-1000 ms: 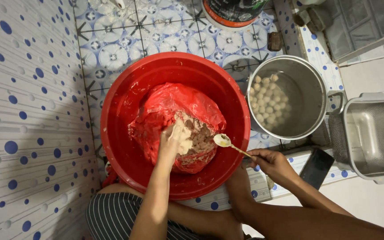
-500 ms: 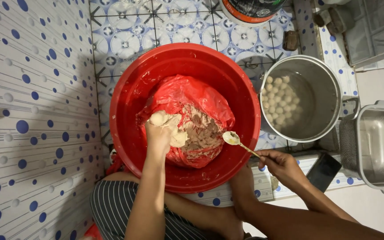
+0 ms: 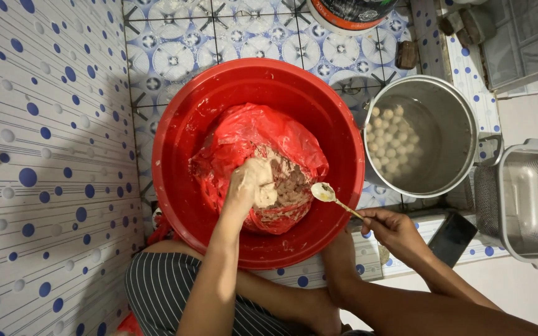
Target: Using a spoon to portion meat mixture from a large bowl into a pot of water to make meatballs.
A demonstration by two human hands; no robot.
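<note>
Left hand point(image 3: 251, 185) is closed around a lump of pale paste, over the red bag point(image 3: 253, 146) of paste in the red basin point(image 3: 182, 124) on the floor. Right hand point(image 3: 393, 229) pinches a smeared spoon point(image 3: 326, 193) at the basin's right. Metal pot point(image 3: 462, 124), right, holds many formed balls point(image 3: 392, 144); much paste is left.

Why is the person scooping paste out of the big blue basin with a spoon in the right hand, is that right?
Not quite: the head view shows the basin is red, not blue. The rest holds: the right hand holds the spoon over it, and the left hand is in the paste.
</note>
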